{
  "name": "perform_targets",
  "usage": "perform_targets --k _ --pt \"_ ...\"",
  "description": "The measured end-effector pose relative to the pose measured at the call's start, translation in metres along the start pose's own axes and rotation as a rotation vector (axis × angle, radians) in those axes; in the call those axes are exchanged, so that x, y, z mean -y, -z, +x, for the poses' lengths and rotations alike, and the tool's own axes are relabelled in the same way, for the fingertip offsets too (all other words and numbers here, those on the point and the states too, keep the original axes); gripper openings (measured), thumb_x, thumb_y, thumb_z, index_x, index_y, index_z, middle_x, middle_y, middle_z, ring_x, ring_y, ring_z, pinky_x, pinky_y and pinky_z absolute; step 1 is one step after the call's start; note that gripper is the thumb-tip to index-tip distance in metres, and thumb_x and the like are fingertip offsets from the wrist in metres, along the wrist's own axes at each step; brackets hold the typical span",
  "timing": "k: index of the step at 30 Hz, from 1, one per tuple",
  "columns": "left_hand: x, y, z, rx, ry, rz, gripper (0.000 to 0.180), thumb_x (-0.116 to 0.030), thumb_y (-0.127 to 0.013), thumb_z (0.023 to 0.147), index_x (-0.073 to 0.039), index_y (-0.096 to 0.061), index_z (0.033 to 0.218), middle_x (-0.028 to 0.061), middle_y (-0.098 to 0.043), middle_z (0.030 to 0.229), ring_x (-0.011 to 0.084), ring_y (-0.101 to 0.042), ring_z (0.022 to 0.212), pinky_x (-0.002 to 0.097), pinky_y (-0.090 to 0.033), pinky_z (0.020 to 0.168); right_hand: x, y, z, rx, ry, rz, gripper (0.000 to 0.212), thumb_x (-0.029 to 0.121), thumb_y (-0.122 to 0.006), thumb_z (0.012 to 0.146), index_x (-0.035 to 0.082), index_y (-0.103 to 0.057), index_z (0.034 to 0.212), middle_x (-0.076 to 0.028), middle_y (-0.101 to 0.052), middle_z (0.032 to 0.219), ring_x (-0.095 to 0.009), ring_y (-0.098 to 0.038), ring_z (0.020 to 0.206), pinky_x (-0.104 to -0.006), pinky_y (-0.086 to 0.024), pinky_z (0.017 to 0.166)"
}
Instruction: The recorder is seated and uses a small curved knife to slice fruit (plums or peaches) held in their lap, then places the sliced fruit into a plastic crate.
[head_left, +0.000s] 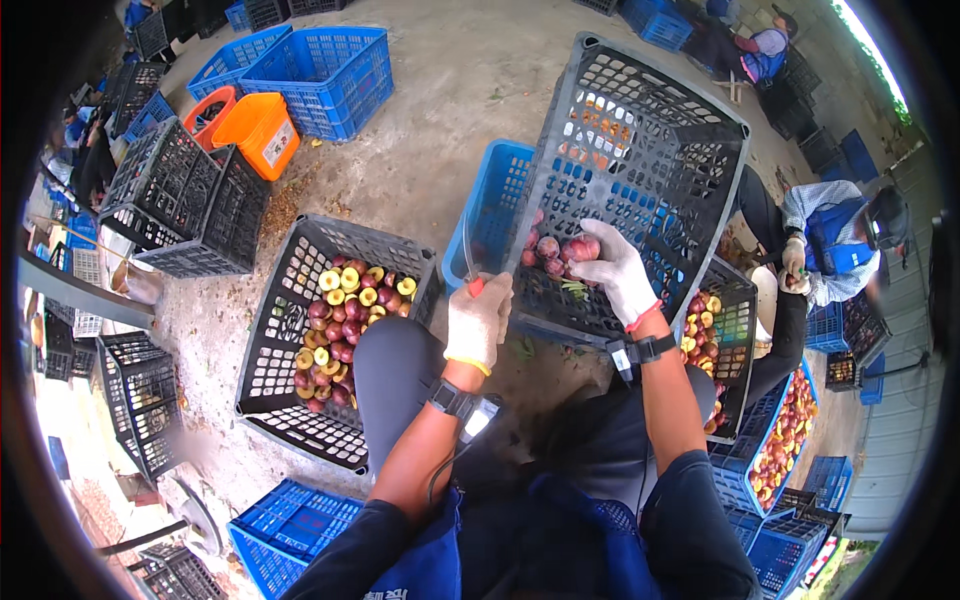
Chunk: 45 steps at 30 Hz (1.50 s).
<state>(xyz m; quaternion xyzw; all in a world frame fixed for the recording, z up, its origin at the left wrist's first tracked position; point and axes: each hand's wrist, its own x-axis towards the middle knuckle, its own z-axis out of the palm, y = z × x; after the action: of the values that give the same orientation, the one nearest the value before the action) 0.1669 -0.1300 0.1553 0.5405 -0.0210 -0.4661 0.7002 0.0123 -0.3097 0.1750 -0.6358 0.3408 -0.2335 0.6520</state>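
Note:
My left hand (478, 318), in a pale glove with a yellow cuff, is closed round the red handle of a knife (467, 240), its thin blade pointing up and away. My right hand (620, 275), gloved with a red cuff, reaches into a tilted black crate (650, 190). Its thumb and fingers close about a dark red plum (580, 248). Several whole plums (547, 247) lie beside it in the crate's near corner. Left of my knee, another black crate (275, 330) holds cut plums (345, 325) with yellow flesh showing.
A blue crate (497, 165) stands behind the tilted one. On my right are a black crate of cut plums (703, 320) and a blue crate of them (785, 440). A seated co-worker (835, 240) is close at right. An orange bin (257, 135) stands far left.

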Motion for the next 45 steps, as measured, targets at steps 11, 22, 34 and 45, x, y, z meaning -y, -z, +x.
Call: perform_targets --k 11,22,34,45 --pt "0.062 -0.003 -0.075 0.418 -0.320 0.474 0.004 -0.007 -0.069 0.091 -0.004 -0.067 0.089 -0.0027 -0.060 0.072 0.0048 -0.052 0.065 0.0234 -0.043 0.059 -0.034 -0.017 -0.185 -0.141 0.245 -0.230 0.054 -0.009 -0.081 0.071 0.004 -0.062 0.120 -0.009 -0.066 0.114 -0.022 -0.068 0.108 -0.0336 -0.055 0.093" --pt "0.094 0.019 -0.138 0.344 -0.692 0.996 0.018 -0.013 -0.075 0.088 -0.006 -0.067 0.102 0.0144 -0.067 0.092 0.0374 -0.067 0.083 0.0406 -0.055 0.074 -0.073 -0.048 -0.224 -0.088 0.189 -0.593 0.033 -0.001 -0.065 0.083 0.012 -0.067 0.113 -0.013 -0.068 0.101 -0.035 -0.070 0.089 -0.0414 -0.058 0.077" --pt "0.124 0.039 -0.134 0.380 -0.905 1.175 0.015 -0.004 -0.068 0.083 -0.009 -0.066 0.097 0.0150 -0.069 0.095 0.0404 -0.068 0.081 0.0447 -0.055 0.067 -0.088 -0.052 -0.224 0.078 -0.195 -0.355 0.052 0.010 -0.086 0.070 0.008 -0.059 0.115 -0.008 -0.065 0.102 -0.022 -0.066 0.090 -0.0326 -0.053 0.085" --pt "0.126 0.043 -0.099 -0.173 -0.733 0.789 0.023 -0.023 -0.073 0.094 -0.001 -0.068 0.089 0.0066 -0.062 0.066 0.0147 -0.055 0.060 0.0342 -0.049 0.061 -0.080 -0.056 -0.250 -0.119 0.149 -0.346 0.049 0.005 -0.085 0.069 0.008 -0.060 0.111 -0.010 -0.063 0.104 -0.028 -0.067 0.093 -0.0346 -0.053 0.085"
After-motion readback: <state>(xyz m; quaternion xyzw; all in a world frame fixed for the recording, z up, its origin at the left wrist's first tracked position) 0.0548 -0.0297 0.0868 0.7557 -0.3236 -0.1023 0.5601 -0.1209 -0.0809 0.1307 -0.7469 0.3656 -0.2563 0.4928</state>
